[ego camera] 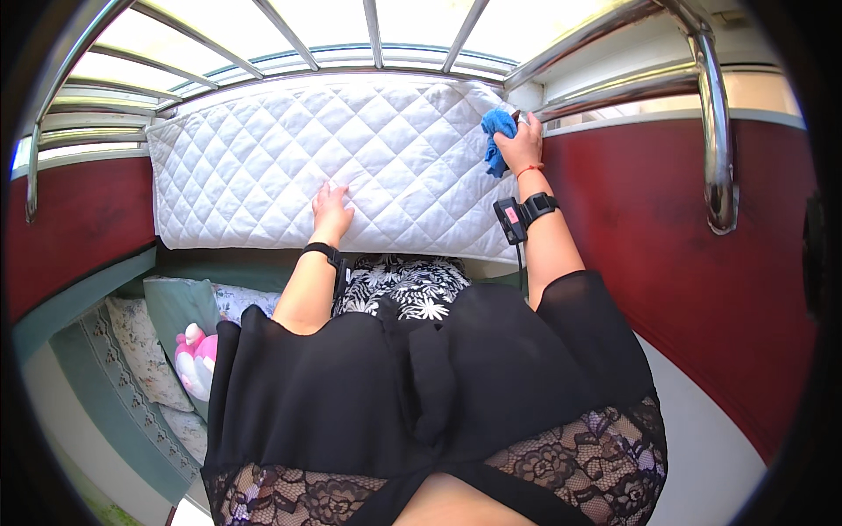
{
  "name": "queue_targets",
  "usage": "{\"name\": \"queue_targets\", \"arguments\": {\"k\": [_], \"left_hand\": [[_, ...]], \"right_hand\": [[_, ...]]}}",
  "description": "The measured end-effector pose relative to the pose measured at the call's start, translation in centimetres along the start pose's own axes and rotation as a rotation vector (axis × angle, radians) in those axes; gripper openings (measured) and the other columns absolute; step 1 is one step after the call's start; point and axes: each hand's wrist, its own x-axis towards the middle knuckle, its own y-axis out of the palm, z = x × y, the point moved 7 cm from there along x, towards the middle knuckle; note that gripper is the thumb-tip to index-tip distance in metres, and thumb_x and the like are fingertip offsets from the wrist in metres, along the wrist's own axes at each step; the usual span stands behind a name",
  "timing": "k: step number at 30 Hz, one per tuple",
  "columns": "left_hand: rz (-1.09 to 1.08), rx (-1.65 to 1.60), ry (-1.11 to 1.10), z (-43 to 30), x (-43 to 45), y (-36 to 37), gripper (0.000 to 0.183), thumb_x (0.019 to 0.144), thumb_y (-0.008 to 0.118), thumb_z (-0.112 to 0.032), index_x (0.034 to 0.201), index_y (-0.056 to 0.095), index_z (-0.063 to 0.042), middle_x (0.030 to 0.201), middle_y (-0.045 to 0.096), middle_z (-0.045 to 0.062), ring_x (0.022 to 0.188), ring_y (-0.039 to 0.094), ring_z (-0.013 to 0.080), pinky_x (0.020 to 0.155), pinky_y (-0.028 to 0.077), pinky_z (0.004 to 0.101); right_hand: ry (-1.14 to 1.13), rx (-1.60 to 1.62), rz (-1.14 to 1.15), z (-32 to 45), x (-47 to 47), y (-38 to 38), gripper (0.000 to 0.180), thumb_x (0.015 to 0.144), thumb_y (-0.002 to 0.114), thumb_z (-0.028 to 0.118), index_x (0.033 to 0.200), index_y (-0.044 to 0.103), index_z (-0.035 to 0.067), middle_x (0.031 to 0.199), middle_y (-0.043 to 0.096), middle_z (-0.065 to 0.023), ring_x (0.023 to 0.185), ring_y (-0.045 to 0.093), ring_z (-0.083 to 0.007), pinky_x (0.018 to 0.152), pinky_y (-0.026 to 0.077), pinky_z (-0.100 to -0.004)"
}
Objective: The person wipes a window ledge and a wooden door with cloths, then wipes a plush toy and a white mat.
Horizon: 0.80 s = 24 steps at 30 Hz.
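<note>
A white quilted pad (342, 158) with diamond stitching lies in front of me, below the metal bars. My left hand (332, 209) rests on its lower middle with fingers spread and holds nothing. Up at the pad's right end, my right hand (521, 144) grips a blue cloth (498, 141). A small dark object shows beside its fingertips; I cannot tell what it is. Each forearm wears a black strap with a small device.
Metal bars (373, 33) cross the window beyond the pad. Dark red panels (658, 217) flank both sides, with a curved metal rail (717, 138) at right. Floral pillows (141, 348) and a pink and white plush toy (196, 361) lie at lower left.
</note>
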Motion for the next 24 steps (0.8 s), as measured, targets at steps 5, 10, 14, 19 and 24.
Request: {"name": "queue_targets", "arguments": {"k": [5, 10, 14, 19, 24], "left_hand": [[-0.036, -0.042, 0.058, 1.0, 0.0, 0.7, 0.044, 0.066, 0.064, -0.011, 0.110, 0.056, -0.013, 0.131, 0.035, 0.023, 0.123, 0.030, 0.0352, 0.102, 0.026, 0.0397], [-0.050, -0.163, 0.043, 2.1, -0.5, 0.6, 0.040, 0.064, 0.066, -0.011, 0.103, 0.061, -0.012, 0.130, 0.036, 0.024, 0.122, 0.032, 0.0343, 0.102, 0.026, 0.0392], [-0.067, -0.122, 0.058, 2.7, -0.4, 0.0, 0.038, 0.064, 0.067, -0.014, 0.102, 0.062, -0.012, 0.128, 0.039, 0.022, 0.121, 0.034, 0.0339, 0.101, 0.028, 0.0399], [0.000, -0.147, 0.095, 2.0, 0.7, -1.2, 0.034, 0.065, 0.067, -0.018, 0.098, 0.064, -0.011, 0.123, 0.045, 0.020, 0.113, 0.044, 0.0332, 0.096, 0.035, 0.0390], [0.016, -0.693, -0.047, 7.8, 3.7, -3.7, 0.048, 0.067, 0.067, -0.016, 0.112, 0.053, -0.006, 0.111, 0.052, 0.019, 0.093, 0.056, 0.0276, 0.086, 0.043, 0.0334]], "right_hand": [[0.321, 0.175, 0.293, -4.5, 3.4, 5.8, 0.062, 0.062, 0.058, 0.040, 0.107, 0.055, -0.003, 0.119, 0.042, -0.0296, 0.110, 0.042, -0.0389, 0.097, 0.033, -0.0369], [0.237, -0.239, 0.063, 2.9, -0.1, 1.4, 0.046, 0.062, 0.067, 0.034, 0.093, 0.058, 0.002, 0.111, 0.047, -0.0184, 0.096, 0.053, -0.0324, 0.083, 0.045, -0.0375], [0.087, -0.215, 0.024, 6.0, -1.3, 1.2, 0.039, 0.061, 0.068, 0.029, 0.087, 0.058, 0.001, 0.105, 0.051, -0.0172, 0.094, 0.052, -0.0332, 0.081, 0.045, -0.0387], [0.034, 0.172, 0.711, 5.7, -4.8, 12.6, 0.048, 0.060, 0.062, 0.032, 0.098, 0.059, 0.003, 0.107, 0.053, -0.0210, 0.105, 0.048, -0.0338, 0.090, 0.039, -0.0360], [-0.098, 0.016, 0.654, 15.0, -8.3, 14.6, 0.052, 0.059, 0.062, 0.033, 0.101, 0.060, 0.002, 0.121, 0.042, -0.0214, 0.110, 0.042, -0.0362, 0.094, 0.035, -0.0375]]}}
